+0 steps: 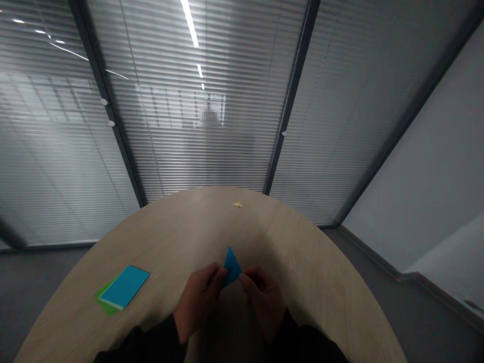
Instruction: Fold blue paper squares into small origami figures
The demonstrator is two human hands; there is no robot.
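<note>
A folded blue paper [231, 265], pointed like a triangle, is held over the round wooden table [321, 282]. My left hand [199, 298] pinches its left edge with curled fingers. My right hand [261, 297] pinches its right lower edge, fingers also closed. Both hands are near the table's front, with dark sleeves behind them. The lower part of the paper is hidden between my fingers.
A small stack of paper sheets [124, 288], blue on top and green beneath, lies to the left. A tiny yellow folded piece [238, 204] sits near the table's far edge. Glass walls with blinds [204, 126] stand beyond the table.
</note>
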